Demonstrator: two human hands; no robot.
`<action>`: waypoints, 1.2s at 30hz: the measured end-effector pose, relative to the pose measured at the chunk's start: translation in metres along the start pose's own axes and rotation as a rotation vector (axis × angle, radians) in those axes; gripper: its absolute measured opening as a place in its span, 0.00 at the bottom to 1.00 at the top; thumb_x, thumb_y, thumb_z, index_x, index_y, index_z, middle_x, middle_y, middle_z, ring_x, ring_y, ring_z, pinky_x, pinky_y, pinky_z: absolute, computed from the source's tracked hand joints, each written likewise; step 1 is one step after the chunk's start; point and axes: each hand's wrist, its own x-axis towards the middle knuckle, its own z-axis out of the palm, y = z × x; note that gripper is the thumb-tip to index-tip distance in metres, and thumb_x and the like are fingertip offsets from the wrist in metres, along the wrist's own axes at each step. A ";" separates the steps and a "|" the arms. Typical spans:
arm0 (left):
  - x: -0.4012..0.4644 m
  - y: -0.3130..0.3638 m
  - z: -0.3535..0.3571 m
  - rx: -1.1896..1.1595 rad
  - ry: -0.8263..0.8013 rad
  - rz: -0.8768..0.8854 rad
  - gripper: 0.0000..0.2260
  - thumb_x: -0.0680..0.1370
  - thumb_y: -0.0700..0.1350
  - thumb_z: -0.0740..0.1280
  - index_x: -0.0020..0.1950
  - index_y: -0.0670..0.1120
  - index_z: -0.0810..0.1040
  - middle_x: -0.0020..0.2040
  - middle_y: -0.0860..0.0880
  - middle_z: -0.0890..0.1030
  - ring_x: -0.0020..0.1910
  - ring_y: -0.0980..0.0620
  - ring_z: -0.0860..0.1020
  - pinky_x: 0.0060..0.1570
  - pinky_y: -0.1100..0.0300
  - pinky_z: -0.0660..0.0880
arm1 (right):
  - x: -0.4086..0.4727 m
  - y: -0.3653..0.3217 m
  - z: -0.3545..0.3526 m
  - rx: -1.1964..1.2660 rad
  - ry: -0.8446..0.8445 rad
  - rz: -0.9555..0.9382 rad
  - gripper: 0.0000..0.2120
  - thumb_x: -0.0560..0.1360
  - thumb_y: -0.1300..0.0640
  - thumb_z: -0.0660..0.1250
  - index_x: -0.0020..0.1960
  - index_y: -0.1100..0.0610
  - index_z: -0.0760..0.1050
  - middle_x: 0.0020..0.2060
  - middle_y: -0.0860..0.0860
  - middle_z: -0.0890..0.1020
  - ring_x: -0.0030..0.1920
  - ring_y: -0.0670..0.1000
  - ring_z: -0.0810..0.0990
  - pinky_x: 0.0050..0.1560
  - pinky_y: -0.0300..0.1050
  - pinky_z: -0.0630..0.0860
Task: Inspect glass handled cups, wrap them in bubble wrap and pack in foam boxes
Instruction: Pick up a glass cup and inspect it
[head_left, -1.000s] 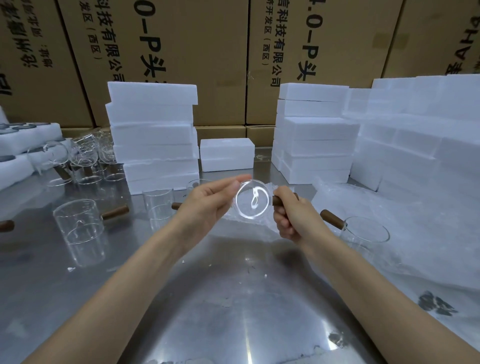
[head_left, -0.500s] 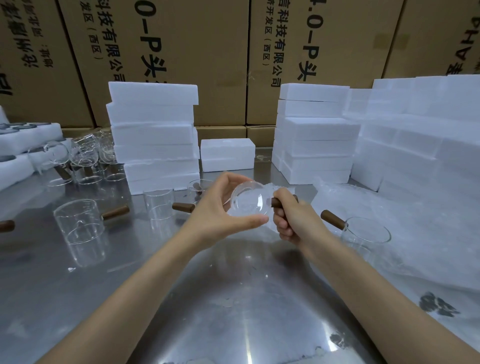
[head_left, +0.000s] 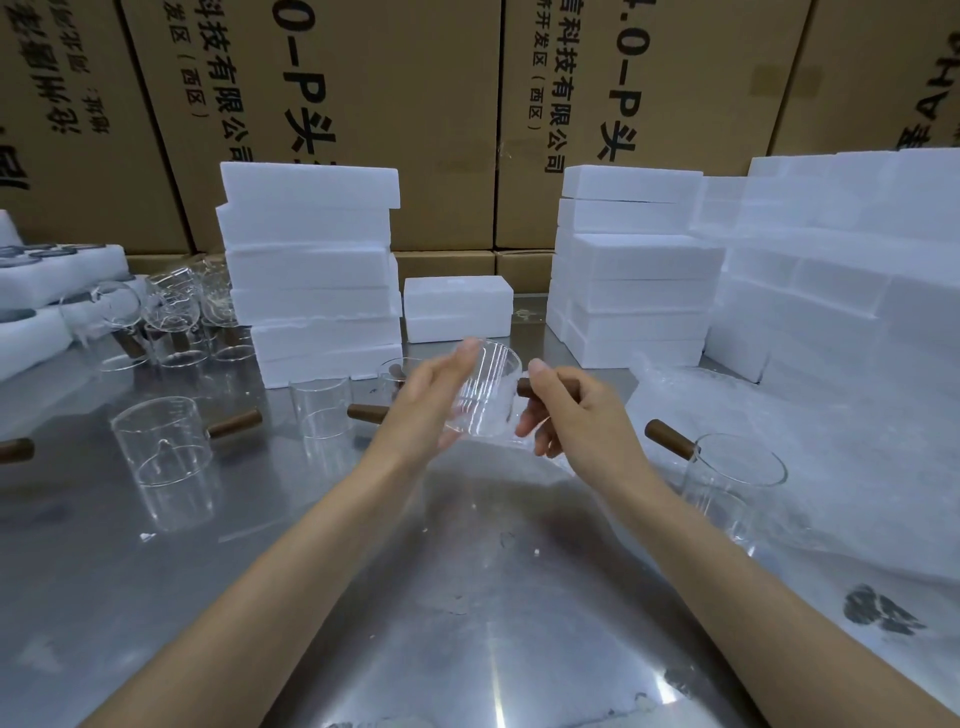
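Head view showed cardboard cartons (head_left: 363, 104) filling the top of the frame, with stacks of white foam boxes (head_left: 311, 270) below them at left centre, a second stack (head_left: 634, 270) at right centre, and one lone foam box (head_left: 458, 307) between. The steel worktop (head_left: 467, 597) filled the lower half, with bubble wrap (head_left: 831, 441) spread at the right edge. At mid-frame the glass cup (head_left: 485, 395) was held above the worktop, its long axis roughly level, the wooden handle (head_left: 545, 392) pointing toward the right of the frame. The right hand (head_left: 582, 421) gripped that handle with curled fingers; the left hand (head_left: 431, 400) lay flat-fingered against the glass body on the opposite side. Inspection looked underway, and the wrap lay nearer the right hand. Another cup (head_left: 732, 483) stood on the wrap's edge, in the way of a straight reach. More cups (head_left: 161, 441) stood at left, a cluster (head_left: 171, 317) beyond them.
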 end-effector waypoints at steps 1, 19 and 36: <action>0.000 0.000 -0.002 0.021 -0.037 -0.048 0.32 0.62 0.71 0.65 0.60 0.56 0.74 0.59 0.55 0.78 0.52 0.55 0.81 0.58 0.55 0.76 | 0.000 0.001 0.000 -0.073 -0.022 -0.056 0.13 0.79 0.47 0.58 0.42 0.51 0.76 0.30 0.46 0.81 0.27 0.43 0.77 0.30 0.32 0.72; 0.002 -0.010 -0.012 0.169 -0.060 0.073 0.20 0.68 0.63 0.65 0.48 0.50 0.80 0.42 0.48 0.84 0.39 0.54 0.82 0.44 0.57 0.79 | 0.001 -0.008 -0.016 0.316 -0.612 0.550 0.16 0.81 0.47 0.53 0.43 0.56 0.71 0.24 0.46 0.63 0.19 0.42 0.56 0.20 0.35 0.59; 0.004 -0.007 -0.006 0.131 0.178 0.193 0.32 0.67 0.66 0.61 0.64 0.49 0.72 0.48 0.56 0.81 0.43 0.56 0.82 0.33 0.70 0.76 | 0.006 -0.007 -0.016 0.581 -0.111 0.616 0.17 0.77 0.43 0.60 0.37 0.54 0.70 0.26 0.48 0.70 0.20 0.45 0.62 0.20 0.35 0.63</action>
